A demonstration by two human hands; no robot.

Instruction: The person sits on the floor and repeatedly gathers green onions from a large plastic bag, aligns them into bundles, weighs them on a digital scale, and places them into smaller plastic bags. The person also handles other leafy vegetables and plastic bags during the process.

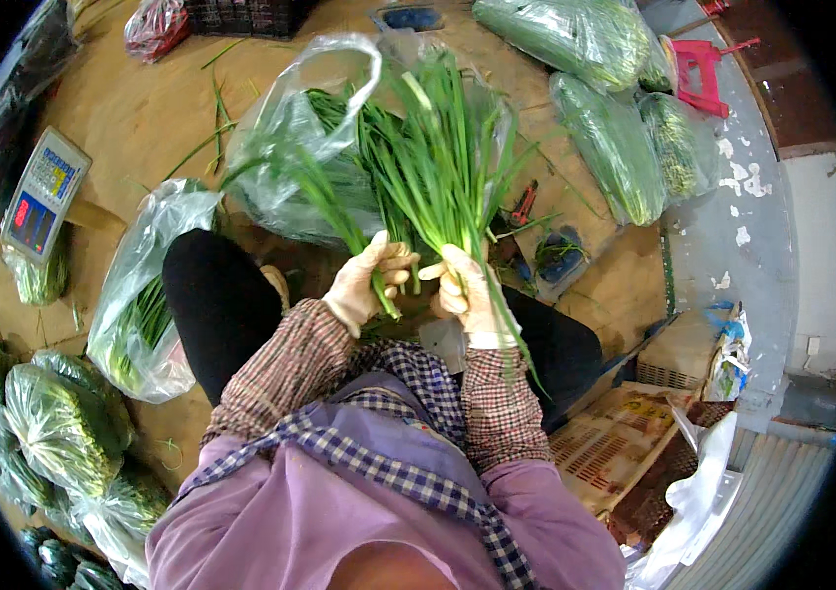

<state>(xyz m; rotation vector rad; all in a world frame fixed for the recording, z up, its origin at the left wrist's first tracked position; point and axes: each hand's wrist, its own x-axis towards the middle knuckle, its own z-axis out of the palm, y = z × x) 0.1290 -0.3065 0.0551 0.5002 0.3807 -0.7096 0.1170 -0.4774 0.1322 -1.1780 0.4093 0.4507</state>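
Note:
Both of my hands wear pale gloves and meet in front of my lap. My left hand (367,283) closes round a thin bunch of garlic chives (325,205), its cut ends poking out below the fingers. A thicker bunch of garlic chives (452,162) fans upward from my right hand (471,293), which grips it near the base; a few leaves droop over that wrist. Just beyond the hands, a clear plastic bag (275,147) lies with its handle loop up, and more greens show at its mouth. The fuller bunch partly covers them.
A digital scale (47,192) stands at left, near a bag of greens (148,305). Several filled bags (69,423) lie lower left, others (610,143) at far right. Red-handled clippers (524,202) rest on the floor. A pink plastic stool (700,77) and cardboard box (620,442) stand at right.

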